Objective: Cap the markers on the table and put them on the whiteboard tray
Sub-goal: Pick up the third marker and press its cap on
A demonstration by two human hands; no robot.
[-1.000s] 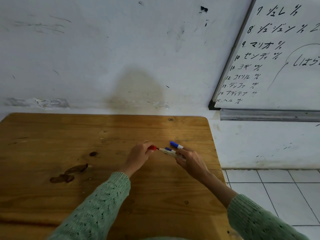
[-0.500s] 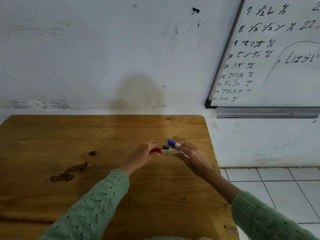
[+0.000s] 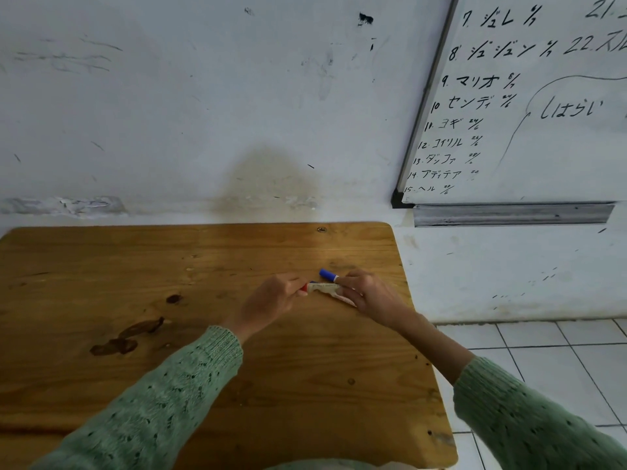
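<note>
Where the wooden counter [image 3: 169, 266] meets the scuffed wall, its right edge borders tiled floor [image 3: 543, 351]; left hand [image 3: 271, 300] grasps a red cap [image 3: 304, 288], right hand [image 3: 369, 295] markers [image 3: 327, 288].

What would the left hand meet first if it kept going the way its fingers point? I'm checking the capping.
Likely the white marker held by the right hand; the left hand holds the red cap at its end.

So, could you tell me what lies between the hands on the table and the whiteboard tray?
In the head view, only bare tabletop and blank wall separate the right hand and its markers from the whiteboard tray.
</note>
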